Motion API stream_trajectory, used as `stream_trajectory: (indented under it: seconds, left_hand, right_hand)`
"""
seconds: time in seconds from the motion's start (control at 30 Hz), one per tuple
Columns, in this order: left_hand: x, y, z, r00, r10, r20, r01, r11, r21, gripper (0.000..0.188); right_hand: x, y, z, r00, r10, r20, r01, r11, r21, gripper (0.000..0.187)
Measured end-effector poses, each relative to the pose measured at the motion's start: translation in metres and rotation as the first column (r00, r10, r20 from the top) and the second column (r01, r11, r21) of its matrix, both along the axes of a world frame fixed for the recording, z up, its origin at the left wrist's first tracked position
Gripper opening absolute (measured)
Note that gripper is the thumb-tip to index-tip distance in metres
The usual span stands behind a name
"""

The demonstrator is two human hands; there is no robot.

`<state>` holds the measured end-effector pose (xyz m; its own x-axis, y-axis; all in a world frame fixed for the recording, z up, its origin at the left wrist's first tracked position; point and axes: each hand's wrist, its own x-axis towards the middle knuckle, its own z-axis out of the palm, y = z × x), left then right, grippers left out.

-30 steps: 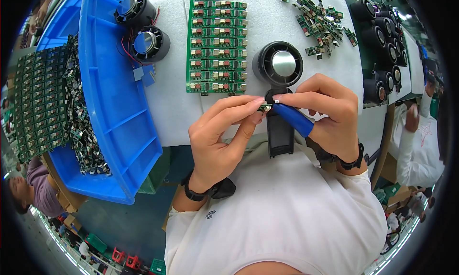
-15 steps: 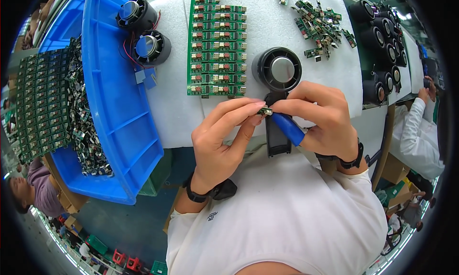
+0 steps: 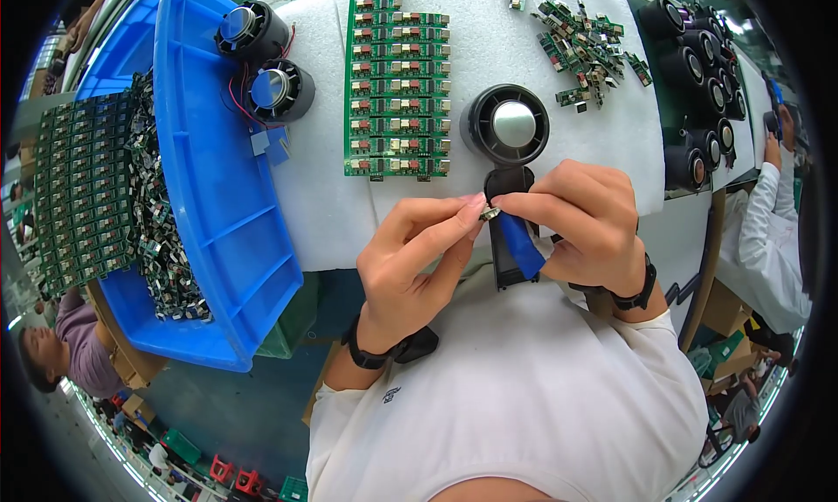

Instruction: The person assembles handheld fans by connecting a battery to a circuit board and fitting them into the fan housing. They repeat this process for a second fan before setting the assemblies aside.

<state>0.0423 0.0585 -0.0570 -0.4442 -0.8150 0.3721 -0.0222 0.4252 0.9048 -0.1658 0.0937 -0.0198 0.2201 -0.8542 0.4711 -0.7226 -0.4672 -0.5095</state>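
Observation:
My left hand [image 3: 415, 256] pinches a small circuit board [image 3: 490, 213] between thumb and fingers. The fingertips of my right hand [image 3: 587, 224] meet it from the other side. Curled against my right hand is a blue cylindrical piece [image 3: 522, 247], whose exact kind I cannot make out; it lies over the black handle [image 3: 504, 271] of a handheld fan. The round fan head [image 3: 505, 125], with a silver disc in its middle, rests on the white foam sheet just beyond my hands. My right thumb is mostly hidden.
A panel of joined green circuit boards [image 3: 398, 92] lies left of the fan. Loose small boards [image 3: 589, 52] are piled at the far right. A blue bin [image 3: 223, 196] at the left holds more boards; two fan heads [image 3: 281, 90] stand beside it. Several fans [image 3: 698, 65] line the right side.
My hands have shifted slightly, and the small board at my fingertips has turned and moved a little nearer to me. The blue piece now points more toward my body.

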Motion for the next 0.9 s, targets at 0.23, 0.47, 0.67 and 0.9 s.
stream_trajectory:
  seconds: [0.23,0.47,0.67,0.9]
  left_hand:
    - [-0.003,0.004,-0.007,0.995,0.086,0.046,-0.078,0.986,-0.149,0.040]
    - [-0.006,0.013,-0.010,0.971,0.207,0.119,-0.155,0.926,-0.345,0.045]
    - [-0.010,0.017,-0.020,0.972,0.227,0.066,-0.177,0.884,-0.432,0.049]
    - [-0.017,0.017,-0.021,0.975,0.219,0.033,-0.179,0.866,-0.466,0.050]
  right_hand:
    - [0.006,0.002,-0.004,0.999,-0.020,0.030,0.020,1.000,-0.012,0.030]
    - [0.023,0.016,-0.009,0.955,-0.155,0.252,0.129,0.985,0.119,0.038]
    - [0.026,0.016,-0.014,0.954,-0.132,0.269,0.123,0.991,0.050,0.040]
    - [0.026,0.017,-0.015,0.965,-0.116,0.236,0.129,0.991,-0.039,0.043]
